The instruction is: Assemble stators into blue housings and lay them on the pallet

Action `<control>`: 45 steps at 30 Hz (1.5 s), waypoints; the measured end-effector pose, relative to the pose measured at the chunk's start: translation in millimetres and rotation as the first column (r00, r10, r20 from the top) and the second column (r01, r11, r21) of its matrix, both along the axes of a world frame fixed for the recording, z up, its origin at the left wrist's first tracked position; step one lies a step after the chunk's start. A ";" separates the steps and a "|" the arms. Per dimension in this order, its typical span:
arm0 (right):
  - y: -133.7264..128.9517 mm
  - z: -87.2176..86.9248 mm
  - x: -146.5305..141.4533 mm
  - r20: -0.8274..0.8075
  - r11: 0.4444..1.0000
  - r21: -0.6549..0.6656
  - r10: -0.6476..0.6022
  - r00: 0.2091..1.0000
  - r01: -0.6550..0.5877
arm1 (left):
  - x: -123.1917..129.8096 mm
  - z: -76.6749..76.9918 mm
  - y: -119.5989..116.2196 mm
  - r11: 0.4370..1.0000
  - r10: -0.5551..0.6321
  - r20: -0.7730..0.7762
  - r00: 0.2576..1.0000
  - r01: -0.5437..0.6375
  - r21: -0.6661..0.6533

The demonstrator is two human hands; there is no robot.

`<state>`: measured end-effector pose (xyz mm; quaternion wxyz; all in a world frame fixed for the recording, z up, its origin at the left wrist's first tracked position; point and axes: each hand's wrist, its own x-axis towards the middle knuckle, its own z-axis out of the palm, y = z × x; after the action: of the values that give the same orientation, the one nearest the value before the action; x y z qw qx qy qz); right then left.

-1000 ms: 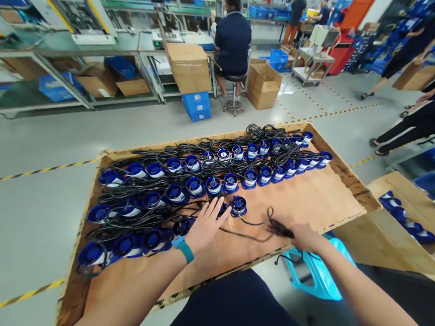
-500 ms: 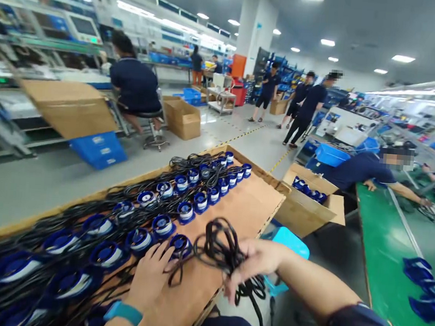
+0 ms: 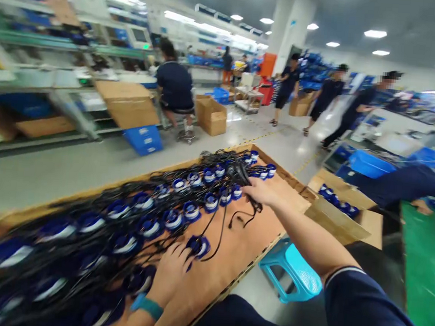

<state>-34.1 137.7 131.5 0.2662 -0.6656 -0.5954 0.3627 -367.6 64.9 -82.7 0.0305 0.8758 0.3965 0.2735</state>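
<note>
Now, left rows: round dark-blue plastic housings with white labels (image 3: pixel 142 201), set side by side in a shallow wooden tray (image 3: pixel 246 245), with tangled black cables between; same line-up as a second ago, seen from a turned viewpoint.

Left hand (image 3: pixel 171 267): marked by a teal wristband (image 3: pixel 148 305); resting in much the same place as before, with fingers bent over the near side of one housing; pressing or pinching, cannot tell.

Single dark-blue round housing in front of the row (image 3: pixel 198 244): lying on the bare board by the left fingertips; hardly shifted since a second ago.

Thin black cable (image 3: pixel 221 233): rising in a loose loop from that housing toward the right hand; low across the board a second ago.

Coiled black cable bundle (image 3: pixel 239 174): carried from the tray's near edge out to the rows; now over the farther housings, resting on them or just above, cannot tell.

Right hand (image 3: pixel 258 191): stretched far out, closed round the bundle; judged a shift of cable alone, with the housing left behind.

Short black cord end (image 3: pixel 239 219): trailing below the right hand, over bare board.

Right side: bright-blue plastic stool (image 3: pixel 302 275), open brown cardboard box (image 3: pixel 333 220) with more blue housings, co-worker's navy sleeve (image 3: pixel 382 181) beside a green tabletop (image 3: pixel 421 259).
</note>
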 end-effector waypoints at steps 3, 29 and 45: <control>28.7 -13.1 -31.3 0.166 0.993 0.079 0.069 0.984 -0.083 | -7.5 3.5 -6.3 0.994 0.055 -0.037 0.998 -0.058 -0.097; 73.1 -147.4 -295.6 0.447 0.382 -0.058 0.836 0.318 -0.922 | -20.4 -11.7 -41.2 0.894 0.445 0.011 0.895 -0.444 -0.065; 15.7 -156.1 -188.4 0.423 0.493 0.296 0.700 0.575 -0.818 | -44.8 -5.3 -41.7 0.931 0.363 -0.091 0.927 -0.364 0.000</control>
<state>-222.5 153.4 -24.6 0.1507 -0.2869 -0.9238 0.2042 -412.4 23.2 -88.0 -0.0311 0.7983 0.5550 0.2317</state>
